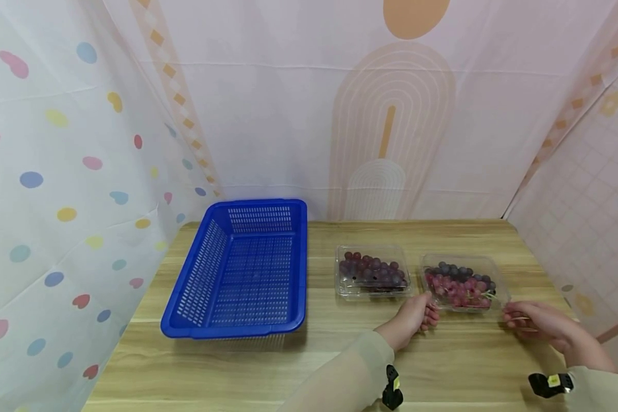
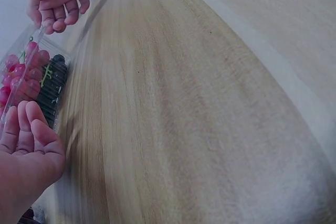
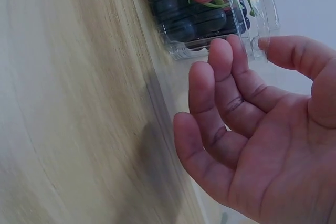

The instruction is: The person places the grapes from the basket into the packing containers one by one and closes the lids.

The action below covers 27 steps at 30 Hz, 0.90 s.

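Observation:
On the right of the table, in the head view, a clear plastic grape box (image 1: 489, 264) contains dark grapes (image 1: 455, 270) and pinkish-red grapes (image 1: 460, 290) with green stems. My left hand (image 1: 412, 317) holds its near left corner, fingers curled and thumb at the edge. At the opposite near corner, my right hand (image 1: 543, 326) pinches the box's edge. In the right wrist view, the thumb and index finger meet the clear rim, while the other fingers of this hand (image 3: 252, 124) curl loosely below. The left wrist view hides the left thumb.
A second clear box (image 1: 351, 289) with dark red grapes (image 1: 373, 269) stands just left of the held one. Further left is a large blue perforated basket (image 1: 305, 274) with nothing in it. Patterned curtains (image 1: 283, 126) rise behind and beside the wooden table (image 1: 319, 366).

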{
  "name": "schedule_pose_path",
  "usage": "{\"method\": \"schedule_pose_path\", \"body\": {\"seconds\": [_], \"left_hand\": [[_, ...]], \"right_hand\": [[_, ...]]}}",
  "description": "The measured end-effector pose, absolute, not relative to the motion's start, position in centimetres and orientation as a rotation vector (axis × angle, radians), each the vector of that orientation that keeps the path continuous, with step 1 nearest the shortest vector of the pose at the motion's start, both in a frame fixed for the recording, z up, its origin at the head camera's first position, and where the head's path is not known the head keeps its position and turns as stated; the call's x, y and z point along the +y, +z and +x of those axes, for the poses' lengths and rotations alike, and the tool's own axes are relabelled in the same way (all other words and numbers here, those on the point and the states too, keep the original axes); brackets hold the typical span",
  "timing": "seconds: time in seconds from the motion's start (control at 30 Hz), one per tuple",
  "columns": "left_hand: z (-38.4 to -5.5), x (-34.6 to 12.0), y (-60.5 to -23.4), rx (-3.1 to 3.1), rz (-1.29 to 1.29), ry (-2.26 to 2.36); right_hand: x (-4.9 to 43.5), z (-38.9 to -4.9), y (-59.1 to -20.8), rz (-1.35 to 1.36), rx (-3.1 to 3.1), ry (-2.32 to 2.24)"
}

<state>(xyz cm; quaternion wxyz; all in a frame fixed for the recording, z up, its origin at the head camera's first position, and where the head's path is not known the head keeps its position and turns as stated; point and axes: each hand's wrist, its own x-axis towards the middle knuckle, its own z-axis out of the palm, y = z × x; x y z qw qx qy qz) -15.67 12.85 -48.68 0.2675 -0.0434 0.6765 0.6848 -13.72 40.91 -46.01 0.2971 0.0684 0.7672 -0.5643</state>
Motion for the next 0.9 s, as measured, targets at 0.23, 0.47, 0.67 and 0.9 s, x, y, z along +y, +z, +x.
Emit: {"method": "schedule_pose_path", "body": {"seconds": [0.23, 0.47, 0.67, 0.9], "left_hand": [[-15.42, 12.50, -48.74, 1.852, -0.015, 1.867], [-15.32, 12.49, -48.80, 1.908, -0.003, 1.856], [-15.34, 12.79, -48.70, 1.910, -0.067, 1.858], [-15.24, 12.78, -48.57, 1.916, -0.057, 1.851]], "right_hand": [[40.74, -13.56, -46.27, 0.184, 2.008, -1.573], [40.35, -13.47, -46.56, 0.200, 2.050, -1.588], [40.09, -13.39, -46.88, 0.258, 2.140, -1.558], [40.18, -13.32, -47.02, 0.230, 2.122, -1.590]]}}
